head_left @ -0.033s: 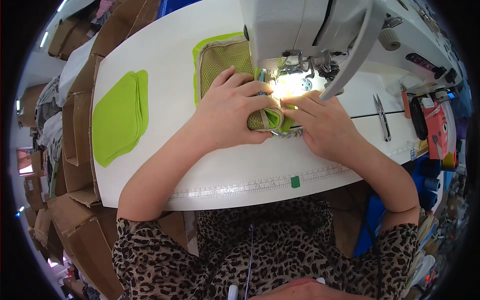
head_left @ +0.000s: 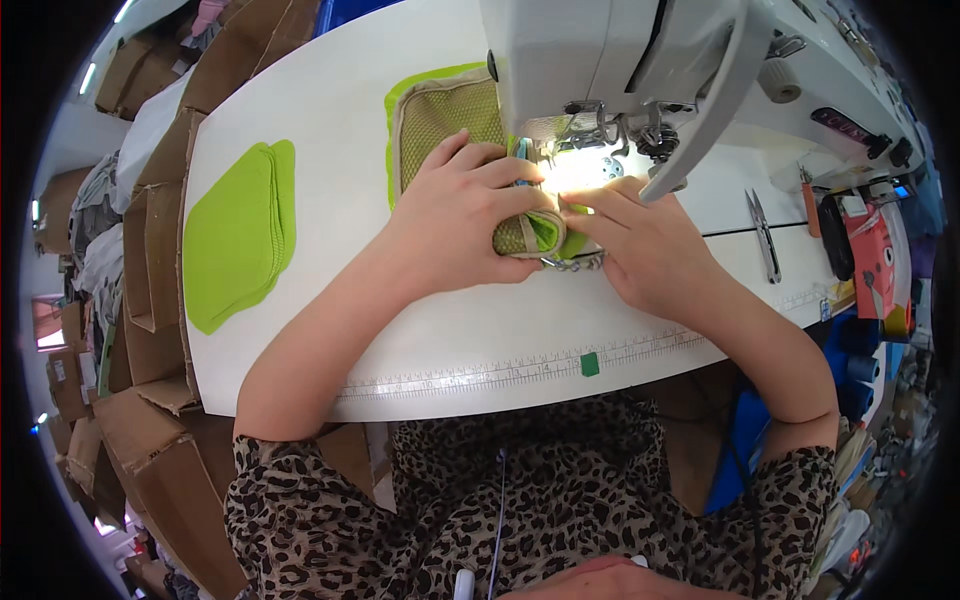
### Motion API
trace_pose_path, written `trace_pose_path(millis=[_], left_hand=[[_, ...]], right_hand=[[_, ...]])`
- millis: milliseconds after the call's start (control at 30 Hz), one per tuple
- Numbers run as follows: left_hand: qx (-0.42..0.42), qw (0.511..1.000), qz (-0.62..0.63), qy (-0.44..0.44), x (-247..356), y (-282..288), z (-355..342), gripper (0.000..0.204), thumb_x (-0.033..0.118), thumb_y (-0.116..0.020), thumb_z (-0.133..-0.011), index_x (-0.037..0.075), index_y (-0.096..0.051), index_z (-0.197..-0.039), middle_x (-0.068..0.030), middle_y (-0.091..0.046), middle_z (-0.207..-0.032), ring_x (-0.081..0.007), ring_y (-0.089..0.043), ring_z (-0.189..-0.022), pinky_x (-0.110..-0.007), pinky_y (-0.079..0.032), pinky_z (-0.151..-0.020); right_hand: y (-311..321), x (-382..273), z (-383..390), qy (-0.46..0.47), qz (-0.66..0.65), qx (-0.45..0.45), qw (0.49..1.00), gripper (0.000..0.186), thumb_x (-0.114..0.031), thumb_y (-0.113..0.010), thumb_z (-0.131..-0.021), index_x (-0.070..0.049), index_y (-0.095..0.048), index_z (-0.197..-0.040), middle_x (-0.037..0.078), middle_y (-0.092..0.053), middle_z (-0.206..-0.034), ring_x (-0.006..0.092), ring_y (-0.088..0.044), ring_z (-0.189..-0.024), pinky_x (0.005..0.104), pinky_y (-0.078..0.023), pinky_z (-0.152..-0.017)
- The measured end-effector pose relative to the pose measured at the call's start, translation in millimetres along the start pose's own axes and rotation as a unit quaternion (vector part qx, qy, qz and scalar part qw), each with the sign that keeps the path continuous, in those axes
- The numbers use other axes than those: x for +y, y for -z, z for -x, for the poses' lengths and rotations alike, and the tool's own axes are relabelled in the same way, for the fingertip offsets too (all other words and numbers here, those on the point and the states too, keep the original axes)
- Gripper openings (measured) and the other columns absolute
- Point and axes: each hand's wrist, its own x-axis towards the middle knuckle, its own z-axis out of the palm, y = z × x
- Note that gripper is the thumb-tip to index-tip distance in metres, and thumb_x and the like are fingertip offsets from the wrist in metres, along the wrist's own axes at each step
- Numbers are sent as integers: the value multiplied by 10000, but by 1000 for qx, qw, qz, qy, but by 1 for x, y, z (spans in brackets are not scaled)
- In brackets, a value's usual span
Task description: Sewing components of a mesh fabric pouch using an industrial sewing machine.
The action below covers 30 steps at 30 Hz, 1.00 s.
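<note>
A person seen from above sits at a white table [head_left: 330, 100], both bare hands working under the head of a white sewing machine [head_left: 600, 50] at 12 o'clock.

The left hand [head_left: 465, 215] lies just above the centre, palm down, fingers curled over a folded piece of green mesh fabric [head_left: 450, 115]. Its thumb and fingers press the folded edge together, pinching it just left of the needle area, which is washed out by the machine's bright lamp.

The right hand [head_left: 640, 245] lies at 2 o'clock from the centre, touching the same fold from the other side. Its fingertips are pressed together on the fabric edge, beside a short run of metal zipper [head_left: 575, 264] showing beneath them.

The rest of the mesh piece stretches away toward 11 o'clock, flat on the table and partly under the machine.

A stack of lime green fabric pieces [head_left: 240, 235] lies well apart at 9 o'clock. Thread snips [head_left: 762, 235] rest on the table at 3 o'clock, near red and black tools at the rim. A measuring strip with a small green marker [head_left: 589, 364] runs along the table's near edge. Cardboard boxes [head_left: 150, 260] stand at the far left.
</note>
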Motion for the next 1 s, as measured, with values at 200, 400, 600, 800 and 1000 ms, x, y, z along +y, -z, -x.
trace_pose_path(millis=[200,400,600,800,1000], left_hand=[[-1,1000,8,4,-12,0,-8,433,418,-796,-692,175,-736,-1044,-24,-667,-1223,-264,-572,-1230,-540,-334,-1165],[9,1000,-15,15,-15,0,-9,483,406,-807,-690,148,-731,-1091,-32,-662,-1242,-270,-571,-1185,-486,-358,-1132],[17,1000,-9,1,9,25,-6,557,370,-807,-710,162,-680,-1212,-36,-649,-1250,-289,-555,-1144,-450,-400,-1064],[-42,988,-74,-132,11,27,-21,398,243,-765,-798,168,-688,-1181,-51,-641,-1236,-292,-558,-1139,-465,-427,-1015],[-18,995,53,-82,-14,9,-9,293,185,-776,-796,125,-686,-1068,-45,-639,-1298,-278,-610,-1049,-410,-486,-932]], right_hand=[[0,9,-5,-52,-10,-64,997,463,40,-608,-706,-100,-665,-1144,13,-615,-1240,276,-569,-1080,435,-488,-913],[-12,13,-10,-41,12,0,999,352,-97,-663,-815,-115,-698,-1165,38,-640,-1080,211,-581,-1024,409,-422,-914],[-14,20,-2,-24,-12,36,999,351,-53,-666,-807,-103,-700,-1153,18,-648,-1151,227,-575,-1034,434,-432,-955],[-12,19,1,-20,6,28,999,340,-46,-646,-815,-83,-709,-1147,15,-651,-1153,239,-562,-1048,397,-447,-950],[-18,22,3,-2,46,46,998,331,-61,-629,-830,-81,-717,-1148,13,-654,-1161,218,-559,-1089,374,-450,-953]])
